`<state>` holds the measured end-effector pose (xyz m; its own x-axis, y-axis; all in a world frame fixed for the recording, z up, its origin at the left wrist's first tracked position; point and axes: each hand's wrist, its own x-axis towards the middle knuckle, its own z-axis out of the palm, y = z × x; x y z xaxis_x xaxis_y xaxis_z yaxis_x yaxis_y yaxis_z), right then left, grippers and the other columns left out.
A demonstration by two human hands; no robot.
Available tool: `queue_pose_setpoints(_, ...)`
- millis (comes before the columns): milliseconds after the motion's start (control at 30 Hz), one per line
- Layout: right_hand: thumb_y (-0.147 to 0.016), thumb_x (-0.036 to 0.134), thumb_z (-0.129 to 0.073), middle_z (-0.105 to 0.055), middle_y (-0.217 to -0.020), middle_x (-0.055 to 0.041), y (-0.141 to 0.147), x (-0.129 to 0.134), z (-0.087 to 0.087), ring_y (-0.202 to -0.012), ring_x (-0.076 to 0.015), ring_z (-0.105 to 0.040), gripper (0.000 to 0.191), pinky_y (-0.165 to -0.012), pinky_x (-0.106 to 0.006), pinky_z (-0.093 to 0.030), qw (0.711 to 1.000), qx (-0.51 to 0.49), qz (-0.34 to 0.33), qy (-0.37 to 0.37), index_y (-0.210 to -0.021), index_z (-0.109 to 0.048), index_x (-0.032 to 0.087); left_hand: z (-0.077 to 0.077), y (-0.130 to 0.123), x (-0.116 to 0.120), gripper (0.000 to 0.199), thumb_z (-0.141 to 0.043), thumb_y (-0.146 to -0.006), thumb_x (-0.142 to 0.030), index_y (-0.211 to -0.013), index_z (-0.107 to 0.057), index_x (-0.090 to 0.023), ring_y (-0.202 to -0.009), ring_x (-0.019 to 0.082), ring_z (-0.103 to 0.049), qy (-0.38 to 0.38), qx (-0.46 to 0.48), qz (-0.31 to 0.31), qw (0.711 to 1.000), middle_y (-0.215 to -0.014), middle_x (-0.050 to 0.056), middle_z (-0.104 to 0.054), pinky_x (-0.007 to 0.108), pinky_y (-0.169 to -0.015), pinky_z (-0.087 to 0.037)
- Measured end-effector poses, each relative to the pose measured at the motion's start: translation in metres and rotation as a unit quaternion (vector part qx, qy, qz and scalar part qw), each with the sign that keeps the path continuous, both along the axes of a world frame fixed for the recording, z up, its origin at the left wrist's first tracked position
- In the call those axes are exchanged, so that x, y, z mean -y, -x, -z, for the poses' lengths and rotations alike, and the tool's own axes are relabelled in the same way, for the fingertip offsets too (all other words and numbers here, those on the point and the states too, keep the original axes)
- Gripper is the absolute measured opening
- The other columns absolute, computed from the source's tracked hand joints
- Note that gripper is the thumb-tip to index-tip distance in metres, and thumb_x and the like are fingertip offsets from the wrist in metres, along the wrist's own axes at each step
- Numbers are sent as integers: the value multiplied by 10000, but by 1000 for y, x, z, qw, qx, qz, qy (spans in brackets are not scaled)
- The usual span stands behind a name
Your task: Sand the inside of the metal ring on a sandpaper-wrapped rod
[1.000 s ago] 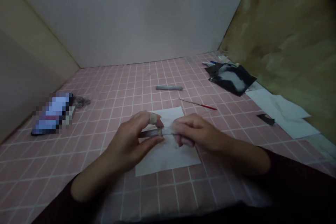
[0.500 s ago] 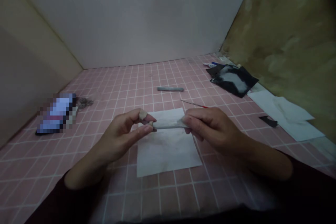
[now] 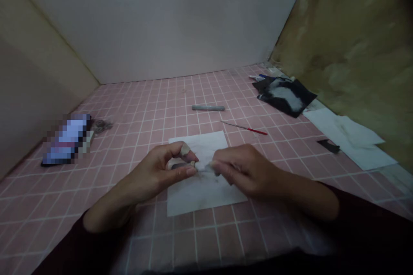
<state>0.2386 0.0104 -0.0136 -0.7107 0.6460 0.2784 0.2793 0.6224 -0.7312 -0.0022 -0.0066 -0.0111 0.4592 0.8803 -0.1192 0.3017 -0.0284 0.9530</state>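
Perhaps illegible phone screen point(image 3: 68, 137) beyond left hand point(image 3: 151, 172)

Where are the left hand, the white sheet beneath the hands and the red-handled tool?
Left hand point(image 3: 155, 172): head view, middle of the hand.
White sheet point(image 3: 206, 195): head view, bare lower part.
Red-handled tool point(image 3: 248, 129): head view, where shaft meets handle.

Left hand point(image 3: 149, 174), right hand point(image 3: 251, 172) — both in pinch grips

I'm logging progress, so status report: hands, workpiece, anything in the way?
Left hand pinching small beige piece. Right hand gripping gray strip, detail blurred. White paper underneath; slim red-handled tool beyond, apart from both hands.
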Motion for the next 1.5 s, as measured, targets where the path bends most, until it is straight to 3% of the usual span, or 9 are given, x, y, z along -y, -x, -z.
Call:
queue_pose_setpoints(167,-938,331,-407,-421,-459,52,2,-5,1,-431,-63,-398,381,-453,-195,-313,973,-42,33,223,-642,-554,140,3,-3,4,152,-632,-840,-275,-960,-561,-216,-954,188,-573,-203,-92,-12,975,-986,30,-606,321,-831,-447)
queue_pose_setpoints(267,-929,352,-415,-430,-470,48,8,-5,6,-428,-60,-410,388,-439,-189,-311,960,-22,10,279,-644,-553,129,4,-8,7,161,-625,-844,-268,-971,-539,-220,-942,189,-579,-269,-150,12,951,-991,30,-602,324,-817,-449)
queue_pose_setpoints(400,-938,337,-411,-401,-478,53,8,-5,7,-443,-62,-378,377,-455,-202,-293,976,-33,41,209,-643,-534,137,4,-8,6,193,-629,-844,-273,-999,-523,-225,-926,183,-584,-318,-184,-25,930,-971,21,-601,332,-841,-445)
queue_pose_setpoints(567,-928,266,-440,-446,-564,33,5,-1,4,-534,-71,-427,320,-546,-223,-324,998,4,20,57,-647,-519,136,4,-5,5,210,-608,-859,-283,-1040,-517,-230,-918,172,-598,-276,-163,-2,947,-1001,26,-607,285,-768,-479)
queue_pose_setpoints(667,-937,259,-432,-461,-568,30,2,-1,-1,-548,-74,-442,333,-560,-228,-321,999,7,48,21,-637,-510,139,3,-2,3,188,-608,-859,-271,-1020,-526,-221,-944,179,-588,-307,-182,-19,934,-1008,27,-607,304,-816,-455)
queue_pose_setpoints(1033,-934,276,-423,-417,-506,46,0,-4,-6,-497,-72,-415,362,-527,-221,-313,994,-9,68,80,-610,-523,146,3,-1,4,204,-639,-843,-248,-1011,-527,-220,-972,164,-575,-340,-186,-34,921,-1011,13,-603,293,-843,-434)
queue_pose_setpoints(1200,-910,241,-447,-462,-552,31,2,-4,-1,-542,-78,-454,322,-541,-215,-329,995,5,34,93,-619,-541,141,4,-5,5,198,-643,-831,-217,-993,-530,-219,-985,168,-573,-321,-181,5,930,-998,9,-601,295,-839,-445)
queue_pose_setpoints(1333,-919,302,-428,-379,-474,56,1,-6,-2,-427,-58,-355,372,-443,-207,-276,986,-26,75,148,-603,-539,141,2,-5,4,192,-637,-839,-243,-997,-531,-213,-972,172,-578,-345,-187,-36,919,-1011,21,-602,307,-844,-442)
queue_pose_setpoints(1500,-899,294,-440,-386,-450,55,5,-6,1,-417,-58,-368,355,-421,-194,-271,978,-12,39,206,-595,-539,141,3,-7,6,200,-636,-830,-214,-995,-522,-217,-973,180,-575,-345,-192,7,919,-997,18,-608,335,-870,-433)
